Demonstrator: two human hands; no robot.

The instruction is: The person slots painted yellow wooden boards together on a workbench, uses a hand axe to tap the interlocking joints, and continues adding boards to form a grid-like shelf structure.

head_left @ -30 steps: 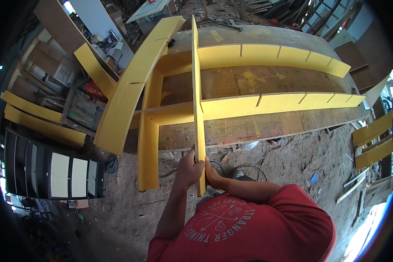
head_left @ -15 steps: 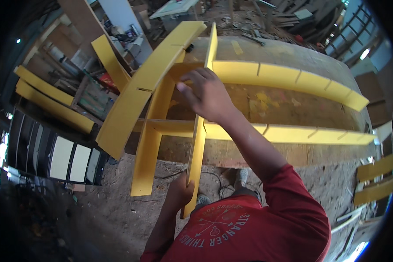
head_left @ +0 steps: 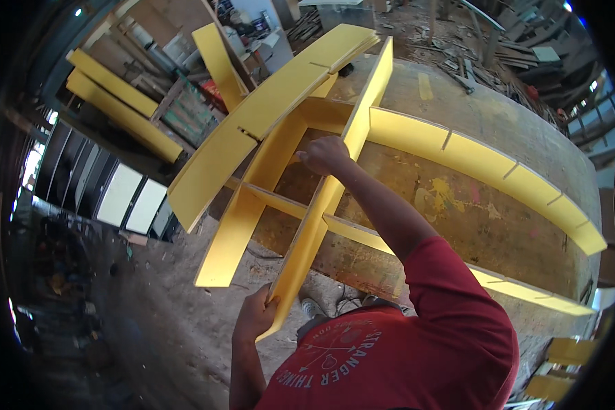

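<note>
Beneath my arms stands a lattice of upright yellow slotted boards. My left hand is wrapped round the near end of one long yellow board, which runs away from me. My right hand is a fist over the upper edge of this board, near its middle; I cannot tell whether it touches. Two slotted boards, a far one and a near one, extend to the right from it. To its left, another upright board is joined by short crosspieces.
A stack of slotted yellow boards lies at the left of the lattice. The worn wooden table carries it. More yellow boards lie at far left, near a dark rack with white panels. A hammer-like tool lies on the far table edge.
My right hand has closed from loosely bent fingers into a fist and come down toward the board. The view has turned, so the lattice appears tilted. My left hand keeps its grip.
</note>
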